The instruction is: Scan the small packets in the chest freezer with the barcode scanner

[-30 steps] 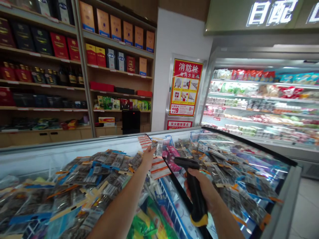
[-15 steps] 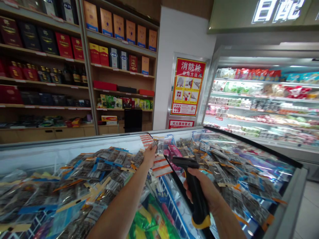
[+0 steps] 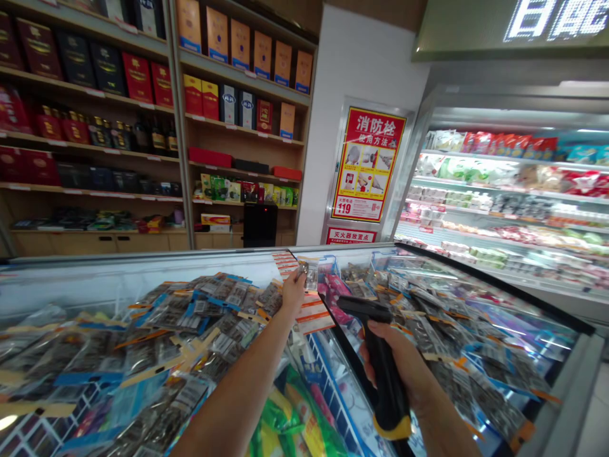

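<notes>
My left hand reaches toward the far side of the chest freezer, its fingers closed on a small clear packet with a printed label. Beneath it, orange-and-white price labels lie over the freezer's middle divider. In my right hand is a black and yellow barcode scanner, gripped by its handle, with its head up and pointing left toward the packet. Many similar packets with blue and orange edges are heaped left of my arm. A second heap of packets lies on the right.
Green and yellow bags lie low in the freezer beside a blue-and-white wire basket. The freezer's dark rail runs along the right. Behind stand shelves of boxes, a red fire-hydrant notice and a lit refrigerated display.
The view has turned slightly left, so the scene sits further right. Both hands keep their holds on the packet and the scanner, with little movement between them.
</notes>
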Demonstrator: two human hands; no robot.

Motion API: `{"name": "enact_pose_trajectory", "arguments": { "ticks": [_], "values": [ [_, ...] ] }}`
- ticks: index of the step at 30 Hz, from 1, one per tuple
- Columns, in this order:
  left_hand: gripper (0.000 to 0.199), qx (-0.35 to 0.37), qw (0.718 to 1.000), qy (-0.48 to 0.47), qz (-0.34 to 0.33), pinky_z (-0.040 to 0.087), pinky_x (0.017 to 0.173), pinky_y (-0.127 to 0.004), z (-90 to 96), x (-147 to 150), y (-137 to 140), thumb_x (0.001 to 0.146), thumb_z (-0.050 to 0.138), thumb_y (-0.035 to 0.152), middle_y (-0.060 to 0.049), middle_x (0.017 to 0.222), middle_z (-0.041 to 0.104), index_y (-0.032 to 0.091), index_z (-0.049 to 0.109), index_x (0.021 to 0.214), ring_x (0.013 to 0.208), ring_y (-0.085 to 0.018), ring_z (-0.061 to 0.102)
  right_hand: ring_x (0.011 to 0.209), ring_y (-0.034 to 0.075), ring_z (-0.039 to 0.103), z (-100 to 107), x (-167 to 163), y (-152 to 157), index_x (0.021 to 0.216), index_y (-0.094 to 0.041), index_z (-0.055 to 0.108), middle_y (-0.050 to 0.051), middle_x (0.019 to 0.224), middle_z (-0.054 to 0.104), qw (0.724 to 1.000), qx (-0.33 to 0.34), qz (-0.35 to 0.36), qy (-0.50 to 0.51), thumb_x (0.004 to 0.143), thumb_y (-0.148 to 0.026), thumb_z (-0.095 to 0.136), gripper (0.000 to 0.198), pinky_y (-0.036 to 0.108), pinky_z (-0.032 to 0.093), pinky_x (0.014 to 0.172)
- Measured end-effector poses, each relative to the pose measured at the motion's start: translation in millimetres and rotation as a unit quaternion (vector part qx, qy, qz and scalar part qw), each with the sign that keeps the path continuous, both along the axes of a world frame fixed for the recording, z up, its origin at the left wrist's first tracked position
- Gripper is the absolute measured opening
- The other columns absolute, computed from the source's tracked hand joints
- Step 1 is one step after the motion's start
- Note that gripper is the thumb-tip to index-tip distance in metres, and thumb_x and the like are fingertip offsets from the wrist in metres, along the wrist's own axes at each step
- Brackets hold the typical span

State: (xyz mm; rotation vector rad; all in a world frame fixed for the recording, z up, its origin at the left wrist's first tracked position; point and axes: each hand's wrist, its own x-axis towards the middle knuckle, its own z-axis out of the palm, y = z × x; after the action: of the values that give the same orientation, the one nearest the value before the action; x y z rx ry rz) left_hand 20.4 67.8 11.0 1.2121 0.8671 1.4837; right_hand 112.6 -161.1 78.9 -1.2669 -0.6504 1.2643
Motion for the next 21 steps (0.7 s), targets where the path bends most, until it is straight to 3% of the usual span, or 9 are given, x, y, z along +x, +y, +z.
{"name": "enact_pose_trajectory", "arguments": {
  "ticks": [5,10,21],
  "values": [
    [0.024,0.034,0.998,0.038,0.027,0.042,0.068,-0.025,0.9,-0.1,-2.2,0.07,0.047,0.022,-0.002,0.075,0.064,0.015,0.064,0.087,0.071,-0.016,0.056,0.03,0.01,0.049,6.6,4.5,5.4,0.069,-0.015,0.052,-0.001,0.044,0.055,1.0,-0.017,-0.015,-0.01,0.074,-0.036,0.047,0.022,0.017,0.034,0.027],
    [0.027,0.045,0.996,0.054,0.051,0.043,0.069,-0.027,-5.2,0.3,4.1,0.07,0.049,0.024,-0.003,0.077,0.065,0.015,0.063,0.09,0.072,-0.016,0.056,0.029,0.01,0.048,14.9,10.9,15.0,0.073,-0.015,0.053,0.0,0.043,0.055,0.999,-0.032,0.004,-0.036,0.075,-0.036,0.047,0.023,0.018,0.034,0.026],
    [0.028,0.056,0.994,0.066,0.06,0.043,0.068,-0.028,-8.9,1.5,8.6,0.07,0.048,0.025,-0.004,0.078,0.065,0.014,0.063,0.091,0.071,-0.016,0.056,0.029,0.01,0.048,0.3,5.1,9.9,0.067,-0.016,0.049,-0.001,0.043,0.054,0.999,-0.02,0.014,-0.026,0.074,-0.036,0.047,0.021,0.017,0.033,0.027]
  ]
}}
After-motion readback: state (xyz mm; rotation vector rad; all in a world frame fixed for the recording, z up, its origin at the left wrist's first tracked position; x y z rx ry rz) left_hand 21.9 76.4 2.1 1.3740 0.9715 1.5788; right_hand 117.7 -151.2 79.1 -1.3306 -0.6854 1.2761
